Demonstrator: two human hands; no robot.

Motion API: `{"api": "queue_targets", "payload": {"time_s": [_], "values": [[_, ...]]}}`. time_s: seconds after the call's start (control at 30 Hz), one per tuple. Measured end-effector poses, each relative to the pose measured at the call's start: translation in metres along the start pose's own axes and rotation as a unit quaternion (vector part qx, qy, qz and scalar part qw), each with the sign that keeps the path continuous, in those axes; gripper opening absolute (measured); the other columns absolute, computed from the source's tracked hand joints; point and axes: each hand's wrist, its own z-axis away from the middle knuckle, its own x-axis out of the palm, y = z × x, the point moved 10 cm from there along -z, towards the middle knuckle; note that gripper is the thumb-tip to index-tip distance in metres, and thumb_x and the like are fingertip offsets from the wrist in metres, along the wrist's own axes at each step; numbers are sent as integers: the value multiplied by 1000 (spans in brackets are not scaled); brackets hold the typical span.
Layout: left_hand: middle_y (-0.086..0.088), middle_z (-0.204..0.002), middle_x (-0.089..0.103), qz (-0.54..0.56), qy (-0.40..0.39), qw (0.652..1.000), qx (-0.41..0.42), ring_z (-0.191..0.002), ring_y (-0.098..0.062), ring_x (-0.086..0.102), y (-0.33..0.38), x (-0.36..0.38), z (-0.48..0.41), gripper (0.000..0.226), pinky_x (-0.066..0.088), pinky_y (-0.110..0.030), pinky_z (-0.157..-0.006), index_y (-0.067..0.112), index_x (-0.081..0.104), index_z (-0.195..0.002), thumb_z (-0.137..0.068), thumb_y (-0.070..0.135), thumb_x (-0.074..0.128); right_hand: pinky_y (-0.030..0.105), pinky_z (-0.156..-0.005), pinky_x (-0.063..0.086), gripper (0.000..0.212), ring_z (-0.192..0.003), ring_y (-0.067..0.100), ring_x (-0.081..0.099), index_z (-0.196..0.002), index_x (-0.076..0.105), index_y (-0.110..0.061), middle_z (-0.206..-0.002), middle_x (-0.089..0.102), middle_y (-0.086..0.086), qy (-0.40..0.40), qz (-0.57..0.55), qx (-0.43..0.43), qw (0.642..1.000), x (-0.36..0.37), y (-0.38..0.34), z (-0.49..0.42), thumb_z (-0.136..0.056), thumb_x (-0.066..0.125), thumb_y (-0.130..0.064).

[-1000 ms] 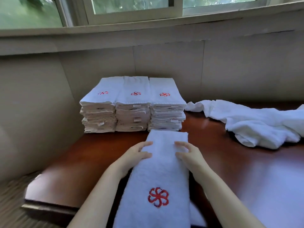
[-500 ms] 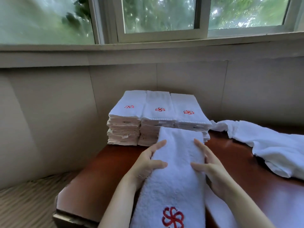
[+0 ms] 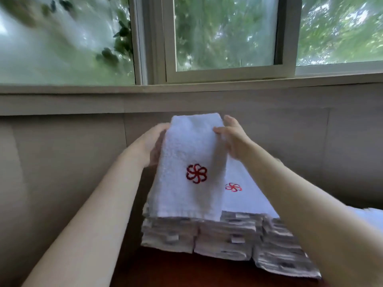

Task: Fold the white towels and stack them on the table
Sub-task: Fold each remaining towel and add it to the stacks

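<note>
A folded white towel [image 3: 187, 162] with a red flower emblem hangs tilted over the stacks of folded towels [image 3: 223, 239] at the back of the brown table [image 3: 178, 272]. My left hand [image 3: 154, 145] grips its left edge, fingers hidden behind the cloth. My right hand [image 3: 233, 135] pinches its right top corner, thumb on the front. The towel's lower hem lies across the left and middle stacks. The right stack's top towel [image 3: 244, 195] shows its own red emblem.
A beige wall [image 3: 62, 172] and window sill [image 3: 186, 88] rise right behind the stacks. A bit of the loose white towel pile [image 3: 371, 218] shows at the right edge behind my right forearm.
Both hands have lifted the folded towel off the table and carried it forward and up over the stacks. The camera has tilted upward, so more window shows.
</note>
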Motion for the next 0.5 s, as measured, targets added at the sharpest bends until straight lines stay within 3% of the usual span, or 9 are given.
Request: {"api": "queue_targets", "payload": {"time_s": [0.03, 0.1, 0.13, 0.2, 0.27, 0.3, 0.4, 0.5], "values": [[-1, -46, 54, -9, 5, 998, -59, -37, -10, 51, -22, -5, -16, 57, 39, -18, -39, 17, 61, -43, -89, 49, 51, 29, -64, 46, 52, -87, 23, 58, -140, 36, -10, -121, 52, 9, 2, 31, 48, 998, 4, 32, -16, -91, 53, -5], [-2, -65, 59, -71, -10, 987, -141, -61, -15, 55, -71, -8, -32, 49, 42, -24, -55, 18, 55, -65, -84, 62, 51, 32, -67, 48, 30, -77, 23, 56, -120, 50, -5, -102, 56, 11, -38, 81, 180, 980, 14, 115, -23, -95, 53, -21], [-2, -77, 62, -86, -20, 982, -164, -70, -17, 56, -91, -10, -38, 46, 42, -25, -61, 17, 58, -76, -83, 62, 54, 34, -74, 50, 30, -82, 26, 59, -116, 53, -5, -102, 58, 13, -42, 91, 215, 971, 14, 145, -25, -95, 55, -26], [-3, -87, 71, -90, -18, 984, -153, -74, -18, 66, -111, -17, -51, 37, 49, -22, -65, 13, 67, -95, -85, 48, 63, 32, -72, 53, 33, -87, 27, 63, -115, 56, -5, -106, 63, 14, -26, 89, 202, 975, 11, 165, -37, -93, 57, -29], [-12, -97, 73, -115, -9, 984, -139, -87, -26, 70, -115, -19, -57, 34, 55, -29, -75, 6, 67, -107, -85, 32, 68, 25, -59, 51, 25, -73, 22, 66, -103, 60, -8, -92, 69, 9, -23, 99, 190, 977, 8, 165, -46, -90, 59, -30], [-16, -101, 72, -127, 4, 983, -133, -90, -29, 69, -114, -21, -59, 35, 53, -33, -79, 4, 65, -111, -84, 27, 68, 24, -60, 52, 24, -70, 21, 66, -100, 61, -10, -88, 69, 7, -21, 108, 197, 974, 6, 165, -48, -89, 60, -32], [-20, -106, 68, -142, 22, 982, -119, -92, -33, 68, -108, -22, -63, 32, 51, -35, -79, 0, 59, -113, -86, 17, 60, 28, -65, 52, 32, -72, 22, 67, -99, 60, -10, -88, 70, 8, -62, 60, 246, 965, 14, 170, -49, -89, 59, -40], [-12, -83, 67, -140, 15, 984, -105, -68, -22, 64, -100, -19, -63, 10, 48, -23, -61, 2, 57, -95, -89, 8, 51, 31, -60, 49, 37, -74, 25, 65, -107, 51, -6, -95, 66, 12, -59, -28, 238, 969, 17, 160, -63, -91, 56, -39]]}}
